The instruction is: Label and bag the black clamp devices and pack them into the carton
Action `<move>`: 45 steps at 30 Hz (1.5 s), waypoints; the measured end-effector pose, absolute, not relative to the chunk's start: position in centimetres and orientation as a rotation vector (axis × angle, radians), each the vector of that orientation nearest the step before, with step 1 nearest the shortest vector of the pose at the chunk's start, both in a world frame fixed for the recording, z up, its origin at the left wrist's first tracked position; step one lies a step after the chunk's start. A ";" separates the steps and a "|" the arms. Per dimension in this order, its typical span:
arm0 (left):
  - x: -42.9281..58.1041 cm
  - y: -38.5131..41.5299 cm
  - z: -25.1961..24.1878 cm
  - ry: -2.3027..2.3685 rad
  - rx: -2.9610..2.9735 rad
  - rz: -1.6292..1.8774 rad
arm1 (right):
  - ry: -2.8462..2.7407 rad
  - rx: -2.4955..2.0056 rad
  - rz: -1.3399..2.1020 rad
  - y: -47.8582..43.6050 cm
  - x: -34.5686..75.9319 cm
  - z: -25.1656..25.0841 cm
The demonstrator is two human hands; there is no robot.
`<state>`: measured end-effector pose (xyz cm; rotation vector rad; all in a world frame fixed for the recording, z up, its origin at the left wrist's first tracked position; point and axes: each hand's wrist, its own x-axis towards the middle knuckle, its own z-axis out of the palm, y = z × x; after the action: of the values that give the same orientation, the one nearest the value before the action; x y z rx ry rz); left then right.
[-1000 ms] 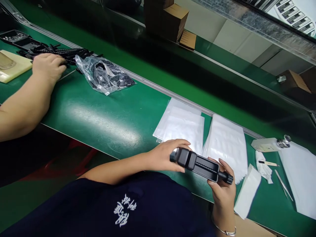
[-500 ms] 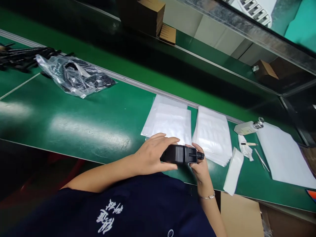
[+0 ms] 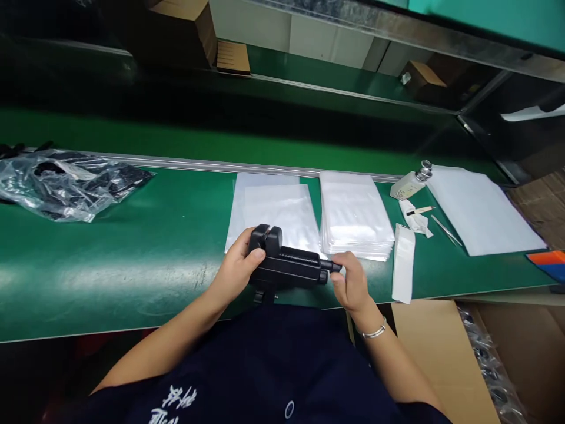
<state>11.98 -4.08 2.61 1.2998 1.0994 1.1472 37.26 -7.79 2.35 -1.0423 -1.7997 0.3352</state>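
A black plastic device is held level over the front of the green bench, above the clear bags. It has two rounded jaw-like pads at its left end, a ridged long body and a narrow rod at its right end. My left hand is wrapped round the padded end, thumb on top. With thumb and fingers, my right hand pinches the tip of the rod. A small knob sits just below that rod. Beneath the body a short black bracket points towards me. I cannot tell what exact kind of device it is.
Clear plastic bags and a bag stack lie behind my hands. To the right are a dispenser bottle, tweezers, a white strip and white sheets. Bagged black parts lie left; an open carton stands below.
The black device has turned from end-on to side-on, showing its length. My left hand has closed round its padded end, and my right hand has shifted to the rod tip. The view has swung.
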 end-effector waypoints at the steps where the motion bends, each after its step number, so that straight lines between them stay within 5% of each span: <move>1: 11.8 -4.3 2.7 1.122 1.425 1.165 | -1.675 -1.136 0.560 -7.8 37.2 2.4; 4: 11.4 -4.6 2.9 1.046 1.895 1.164 | -1.222 -1.226 1.305 -7.4 37.3 2.6; 7: 11.6 -4.7 3.2 0.855 2.206 1.163 | -1.015 -1.145 1.557 -7.1 37.6 2.2; 16: 13.0 -4.9 3.5 1.121 1.748 1.080 | -1.637 -1.310 0.727 -8.8 39.9 1.1; 22: 13.2 -5.2 3.9 1.029 1.889 1.059 | -1.491 -1.315 1.112 -7.9 39.5 2.4; 45: 14.1 -3.6 2.3 1.165 1.441 1.159 | -1.361 -1.256 1.018 -7.9 39.3 1.6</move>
<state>14.08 -3.65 2.28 1.4411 1.1651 1.1591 39.28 -7.93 1.56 -1.2565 -1.3611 1.0181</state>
